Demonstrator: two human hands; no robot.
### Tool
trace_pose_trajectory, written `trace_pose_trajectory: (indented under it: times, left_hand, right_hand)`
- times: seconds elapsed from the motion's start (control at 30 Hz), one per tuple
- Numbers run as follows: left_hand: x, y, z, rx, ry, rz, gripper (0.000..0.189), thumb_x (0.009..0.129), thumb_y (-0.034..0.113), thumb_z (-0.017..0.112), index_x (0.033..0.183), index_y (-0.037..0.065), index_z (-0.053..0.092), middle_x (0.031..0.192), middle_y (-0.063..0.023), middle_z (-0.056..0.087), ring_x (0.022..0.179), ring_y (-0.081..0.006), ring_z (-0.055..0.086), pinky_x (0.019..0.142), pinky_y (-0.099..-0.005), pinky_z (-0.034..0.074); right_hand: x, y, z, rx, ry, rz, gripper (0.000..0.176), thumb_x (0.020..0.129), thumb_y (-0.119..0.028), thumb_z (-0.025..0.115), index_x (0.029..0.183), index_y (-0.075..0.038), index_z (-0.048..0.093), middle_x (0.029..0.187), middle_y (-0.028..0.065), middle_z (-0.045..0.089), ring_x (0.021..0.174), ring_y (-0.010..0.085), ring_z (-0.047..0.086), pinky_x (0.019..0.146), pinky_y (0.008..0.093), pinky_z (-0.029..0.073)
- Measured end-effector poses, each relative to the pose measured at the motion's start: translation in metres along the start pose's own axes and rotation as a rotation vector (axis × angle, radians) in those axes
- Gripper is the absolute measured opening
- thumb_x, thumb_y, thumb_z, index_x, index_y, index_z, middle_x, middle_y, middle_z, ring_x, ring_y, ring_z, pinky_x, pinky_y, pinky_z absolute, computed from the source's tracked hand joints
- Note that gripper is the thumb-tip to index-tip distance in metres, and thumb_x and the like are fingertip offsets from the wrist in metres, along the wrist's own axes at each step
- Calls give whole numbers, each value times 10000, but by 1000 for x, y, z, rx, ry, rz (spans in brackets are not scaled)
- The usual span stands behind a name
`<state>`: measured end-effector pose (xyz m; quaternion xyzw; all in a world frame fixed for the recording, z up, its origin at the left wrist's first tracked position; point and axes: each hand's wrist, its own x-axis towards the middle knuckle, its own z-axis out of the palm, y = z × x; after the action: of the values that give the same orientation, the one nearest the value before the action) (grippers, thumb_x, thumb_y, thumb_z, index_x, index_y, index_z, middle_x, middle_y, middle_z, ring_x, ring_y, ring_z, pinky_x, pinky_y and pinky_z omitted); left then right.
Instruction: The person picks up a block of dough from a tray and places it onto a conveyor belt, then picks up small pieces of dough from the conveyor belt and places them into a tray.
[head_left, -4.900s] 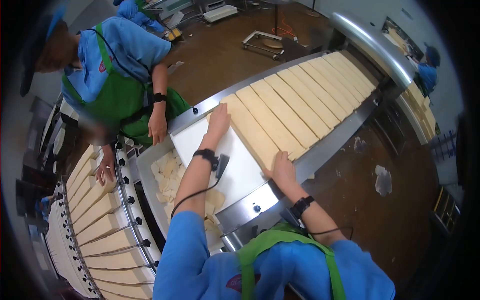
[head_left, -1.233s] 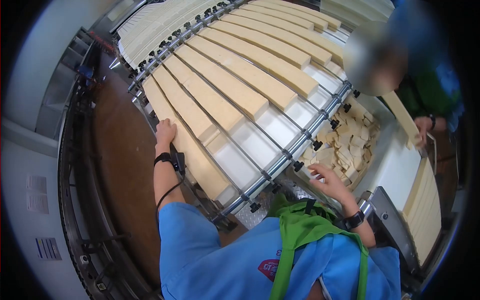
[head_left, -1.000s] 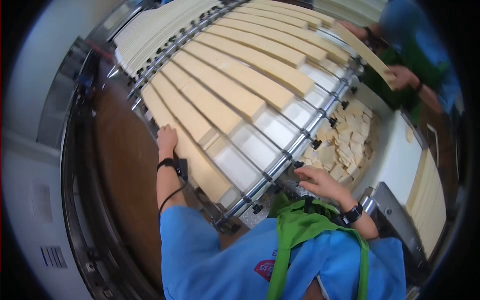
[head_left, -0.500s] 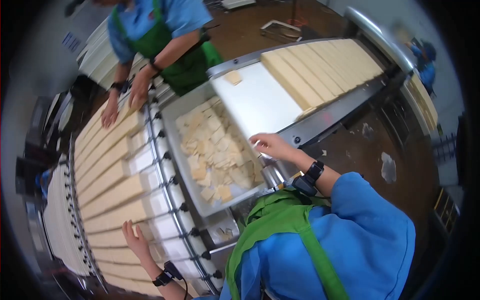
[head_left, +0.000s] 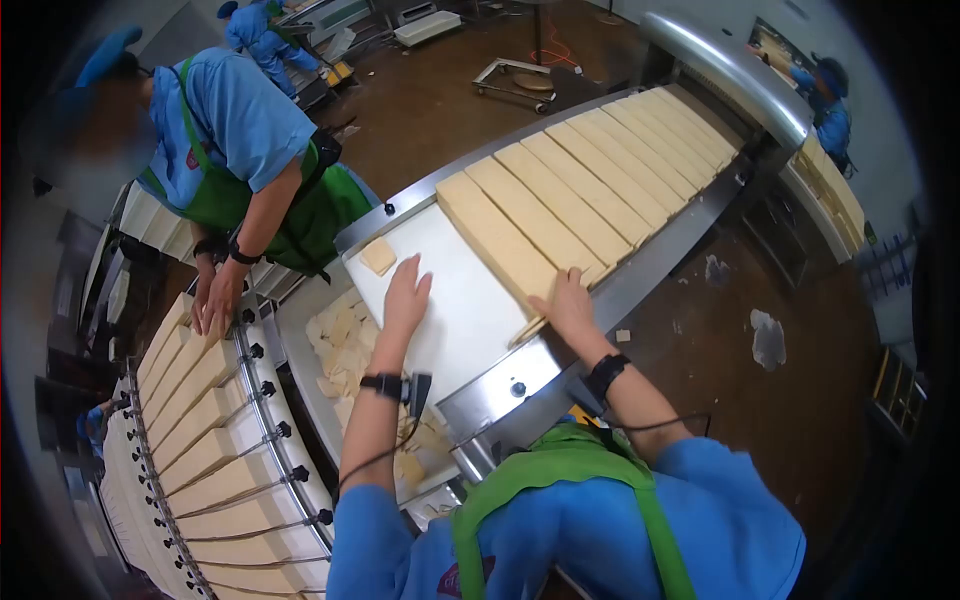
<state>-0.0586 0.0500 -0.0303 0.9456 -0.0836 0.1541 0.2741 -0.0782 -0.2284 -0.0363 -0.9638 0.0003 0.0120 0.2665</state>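
Observation:
Rows of thin pale dough sheets, packed on edge, lie across the white conveyor belt. My right hand is at the near end of the front row, with bent fingers and thumb around its corner. A few loose sheets lean beside that hand at the belt's edge. My left hand is over the bare part of the belt, fingers stretched out and holding nothing. Beyond its fingertips lies a small square piece of dough sheet.
Below the belt's end, a white bin holds loose sheet scraps. On the left, a roller-edged table carries more rows in lanes. A co-worker stands across with both hands on those rows. A metal-hooded machine is at the belt's far end.
My left hand has moved from the lane table up over the belt. My right hand has gone from the belt's corner to the front row. The view has shifted, and the rows sit closer to the belt's end.

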Motion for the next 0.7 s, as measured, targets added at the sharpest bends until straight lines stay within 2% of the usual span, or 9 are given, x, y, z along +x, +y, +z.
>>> trace_pose_trajectory:
  times: [0.1,0.3,0.4,0.47,0.6,0.7]
  left_hand:
    - [71,-3,52,58,5,25,409,808,154,511,1151,-55,434,1123,-231,487,1067,-358,448,914,-389,367]
    - [169,-14,103,262,-152,-102,399,750,133,521,1115,-19,466,1064,-178,503,1011,-316,471,870,-407,387]
    - [178,-11,109,336,-139,-201,456,704,193,545,1113,1,488,1099,-143,499,1053,-292,447,870,-419,381]
    - [180,-9,100,350,-246,-231,483,674,232,556,1103,15,508,1112,-125,495,1070,-283,434,880,-420,370]
    - [163,-11,67,377,-323,-415,499,640,276,584,1075,35,545,1100,-121,500,1072,-278,434,894,-419,355]
    - [124,-34,24,481,-312,-585,530,568,323,626,1038,82,584,1061,-127,526,1036,-281,473,866,-421,390]
  right_hand:
    - [-4,1,-2,23,-1,-67,555,712,-336,661,985,77,409,957,219,417,791,378,558,649,431,483]
    - [-5,0,-7,54,-47,-132,531,733,-322,644,965,75,378,919,213,407,710,367,574,580,411,492]
    - [-5,-1,-9,65,-60,-137,530,730,-315,648,963,78,381,910,202,405,702,349,578,560,387,493]
    - [-5,0,-7,60,-42,-163,517,718,-311,657,950,74,401,913,201,411,709,346,573,576,388,491]
    - [-2,-7,-13,42,-132,-179,497,681,-301,678,922,64,442,930,206,424,747,352,557,630,401,483]
    - [6,-10,-10,62,-192,-313,493,648,-301,689,904,52,459,949,215,433,797,367,539,687,420,468]
